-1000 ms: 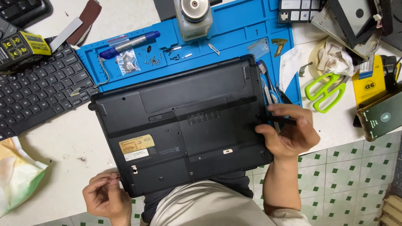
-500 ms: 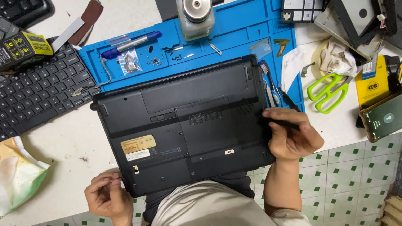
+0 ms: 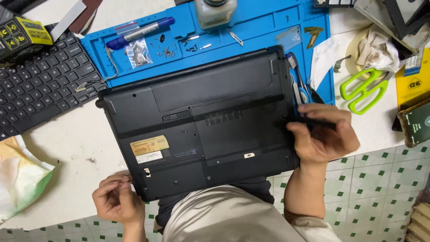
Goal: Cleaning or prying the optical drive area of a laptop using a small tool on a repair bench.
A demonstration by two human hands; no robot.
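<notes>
**A:** Where is the main piece from where you sit?

**B:** I see a black laptop (image 3: 201, 121) lying bottom-up in the middle of the white table (image 3: 67, 148), its far half resting on a blue work mat (image 3: 251, 27) and its near edge reaching out over the table's near edge, above my lap. It sits slightly turned, the left end nearer than the right.

**A:** And your hands?

**B:** My right hand (image 3: 322, 134) is at the laptop's right edge, curled shut around a slim black tool (image 3: 313, 122) that lies across the fingers, its tip pointing left onto the case. My left hand (image 3: 114, 199) is at the near left corner, fingers bent inward and pinched together just beside the case. I can't tell whether anything small is between them.

**A:** What lies around that?

**B:** On the mat beyond the laptop there are loose screws (image 3: 168, 51), a blue-capped pen (image 3: 139, 32) and a small clear bag (image 3: 136, 53). Farther still stands a pale bottle (image 3: 215, 11). A toothbrush (image 3: 295, 71) lies along the laptop's right side. To the left is a detached black keyboard (image 3: 40, 85), with a yellow-and-black meter (image 3: 22, 38) at its far end. To the right, green-handled scissors (image 3: 360, 89) rest on the table.
</notes>
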